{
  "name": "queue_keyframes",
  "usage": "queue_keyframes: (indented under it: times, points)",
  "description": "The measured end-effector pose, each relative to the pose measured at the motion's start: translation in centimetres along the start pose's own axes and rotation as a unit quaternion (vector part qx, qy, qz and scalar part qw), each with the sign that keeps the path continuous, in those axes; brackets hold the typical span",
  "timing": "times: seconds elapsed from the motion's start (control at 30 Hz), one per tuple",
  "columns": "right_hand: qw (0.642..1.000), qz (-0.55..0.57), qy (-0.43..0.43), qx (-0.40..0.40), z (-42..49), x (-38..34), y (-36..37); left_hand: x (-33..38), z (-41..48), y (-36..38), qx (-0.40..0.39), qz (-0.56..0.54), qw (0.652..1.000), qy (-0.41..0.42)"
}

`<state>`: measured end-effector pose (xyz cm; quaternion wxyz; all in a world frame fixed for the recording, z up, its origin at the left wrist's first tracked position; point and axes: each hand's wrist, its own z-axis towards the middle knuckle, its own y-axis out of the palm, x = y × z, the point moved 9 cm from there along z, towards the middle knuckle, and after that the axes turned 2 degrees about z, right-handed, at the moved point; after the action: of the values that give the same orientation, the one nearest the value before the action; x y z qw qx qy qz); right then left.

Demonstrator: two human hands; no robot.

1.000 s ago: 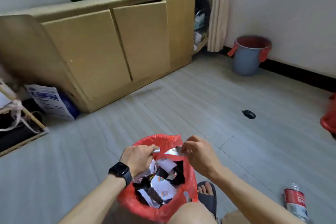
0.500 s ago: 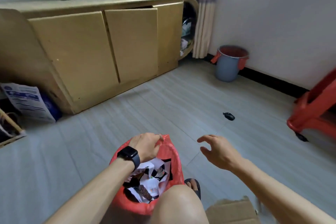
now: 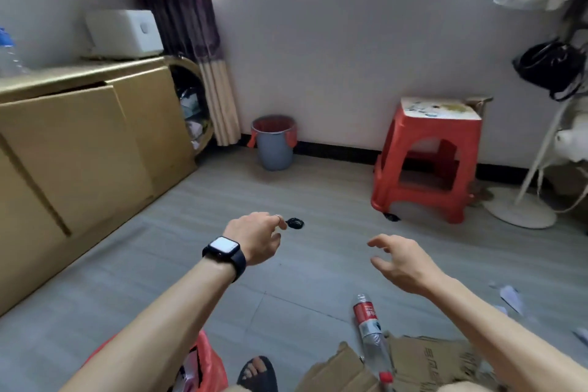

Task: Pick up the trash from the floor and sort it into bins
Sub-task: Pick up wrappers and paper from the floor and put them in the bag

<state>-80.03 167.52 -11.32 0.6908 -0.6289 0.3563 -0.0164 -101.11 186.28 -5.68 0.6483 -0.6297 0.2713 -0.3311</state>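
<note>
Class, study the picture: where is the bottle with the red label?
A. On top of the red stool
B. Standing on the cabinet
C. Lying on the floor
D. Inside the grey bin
C: the bottle with the red label lies on its side on the floor, next to the flattened cardboard.

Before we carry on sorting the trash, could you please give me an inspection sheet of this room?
Surface: grey floor.
Job's things: black scrap, bottle, cardboard and paper scraps on the floor; red bag by the left arm; grey bin at the wall.
Clutter: red stool, fan base.
Grippers: left hand and right hand open, holding nothing.
Cables: maybe a pale cord by the fan base; unclear.
Surroundings: cabinet left, curtain, black bag hanging right.
</note>
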Motion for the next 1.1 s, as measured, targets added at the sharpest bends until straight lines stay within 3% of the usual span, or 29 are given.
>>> queue_keyframes:
  times: [0.23,0.53,0.77,1.1]
  points:
    - [0.998,0.008,0.059,0.009,0.4,9.7,1.1,6.0,5.0,5.6,-0.066,0.029,0.997,0.029]
    - [0.991,0.017,0.12,-0.065,9.7,23.5,16.4,5.7,14.9,28.8,-0.238,0.084,0.967,0.042]
    - [0.978,0.006,0.17,-0.125,19.7,31.9,25.6,2.1,25.2,42.0,-0.279,0.067,0.958,-0.025]
    - [0.959,-0.078,0.19,-0.193,32.6,37.0,27.1,-3.7,37.6,46.4,-0.252,0.04,0.962,-0.097]
